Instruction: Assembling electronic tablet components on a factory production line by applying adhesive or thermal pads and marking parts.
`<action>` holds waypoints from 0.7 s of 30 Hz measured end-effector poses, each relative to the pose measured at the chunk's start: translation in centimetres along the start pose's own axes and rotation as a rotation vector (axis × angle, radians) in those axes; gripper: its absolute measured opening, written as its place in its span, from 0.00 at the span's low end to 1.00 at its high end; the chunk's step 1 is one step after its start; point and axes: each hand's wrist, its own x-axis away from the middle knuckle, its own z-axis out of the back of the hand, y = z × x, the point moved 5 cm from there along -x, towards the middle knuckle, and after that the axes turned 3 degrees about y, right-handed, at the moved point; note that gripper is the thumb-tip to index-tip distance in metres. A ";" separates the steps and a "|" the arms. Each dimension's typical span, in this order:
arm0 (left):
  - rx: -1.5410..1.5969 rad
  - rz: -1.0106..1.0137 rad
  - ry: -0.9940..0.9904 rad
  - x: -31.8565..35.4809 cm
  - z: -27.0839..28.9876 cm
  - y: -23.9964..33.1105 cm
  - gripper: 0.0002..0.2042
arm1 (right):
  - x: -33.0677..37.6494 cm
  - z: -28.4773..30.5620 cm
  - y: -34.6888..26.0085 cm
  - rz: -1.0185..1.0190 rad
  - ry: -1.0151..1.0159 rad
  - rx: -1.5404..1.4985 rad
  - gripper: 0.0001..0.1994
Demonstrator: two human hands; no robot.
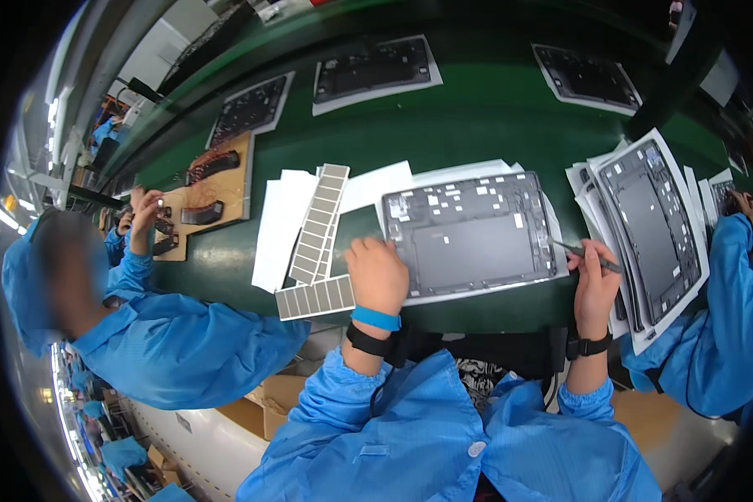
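Dark grey flat tablet chassis (475,236) lies on green desk (477,117), left hand (377,274) pressing its edge, fingers curled, right hand (596,280) pinching slim metal tweezers (584,253).

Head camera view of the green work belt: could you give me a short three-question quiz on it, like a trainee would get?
1. True or false: the person's right hand holds a thin grey pen-like tool.
2. The left hand rests on which edge of the flat dark grey rectangular device shell: A) left, B) right, C) far?
3. Fill in: the white backing sheets with rows of grey rectangular stickers lie to the ____ of the shell.

Key: 1 true; 2 A; 3 left.
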 end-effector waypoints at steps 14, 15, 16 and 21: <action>0.574 -0.144 0.266 -19.9 7.5 1.9 0.16 | 1.7 1.8 0.4 -0.059 -0.033 -0.364 0.10; 0.575 -0.138 0.276 -22.6 6.8 2.3 0.16 | 1.7 1.8 0.5 -0.058 -0.042 -0.371 0.10; 0.579 -0.135 0.283 -25.3 6.0 3.0 0.17 | 1.6 1.8 0.4 -0.054 -0.048 -0.377 0.10; 0.634 -0.147 0.159 -36.9 -1.0 3.0 0.17 | 1.6 1.8 0.4 -0.080 -0.002 -0.418 0.08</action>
